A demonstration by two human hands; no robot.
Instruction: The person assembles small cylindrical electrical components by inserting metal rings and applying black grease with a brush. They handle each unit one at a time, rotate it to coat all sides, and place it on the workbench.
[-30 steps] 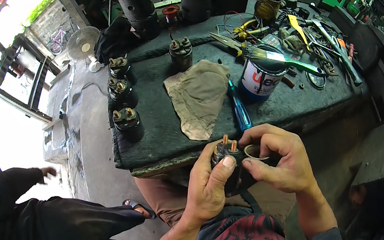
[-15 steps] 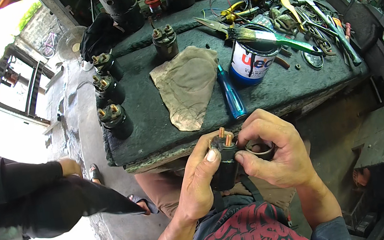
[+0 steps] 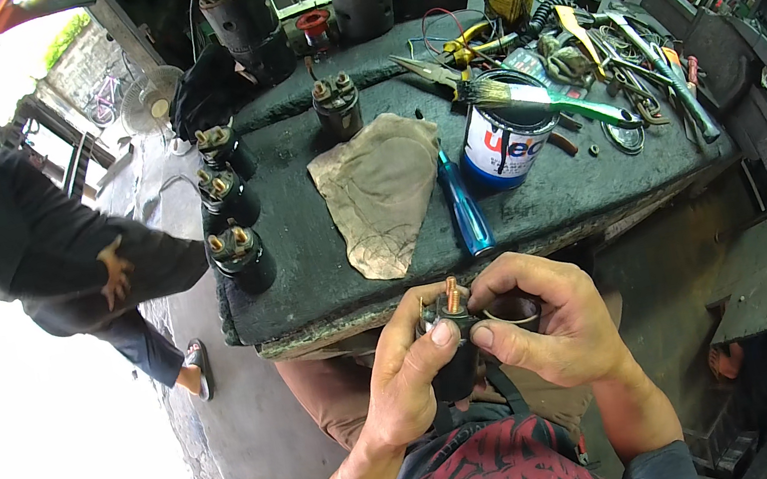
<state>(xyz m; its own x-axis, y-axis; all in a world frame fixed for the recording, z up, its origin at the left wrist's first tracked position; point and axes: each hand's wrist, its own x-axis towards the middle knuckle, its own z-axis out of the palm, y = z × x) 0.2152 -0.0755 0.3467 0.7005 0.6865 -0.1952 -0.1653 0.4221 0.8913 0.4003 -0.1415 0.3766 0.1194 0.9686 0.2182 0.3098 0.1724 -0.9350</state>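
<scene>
A black cylindrical starter solenoid (image 3: 456, 377) with copper threaded studs on top is held upright over my lap, just off the bench's front edge. My left hand (image 3: 403, 378) wraps round its side, thumb pressed near the top rim. My right hand (image 3: 559, 320) holds a small round cup (image 3: 514, 305) in its curled fingers, and its thumb and fingertips meet the solenoid's top beside the studs. Whatever tiny part may be between those fingertips is hidden. Ahead on the bench lie a worn brown sheet (image 3: 381, 194) and a screwdriver (image 3: 467, 213) with a clear blue handle.
Similar solenoids (image 3: 237, 249) line the left edge of the dark workbench (image 3: 312, 297); another (image 3: 337, 107) stands farther back. A paint can (image 3: 503, 150) carries a brush (image 3: 532, 95) and pliers (image 3: 433, 72). Loose tools crowd the right. Someone in black (image 3: 50, 245) is at the left.
The person at the left has come into fuller view, bent forward with a hand at the body. My view has shifted slightly; the solenoid is turned a little, and both hands keep their hold.
</scene>
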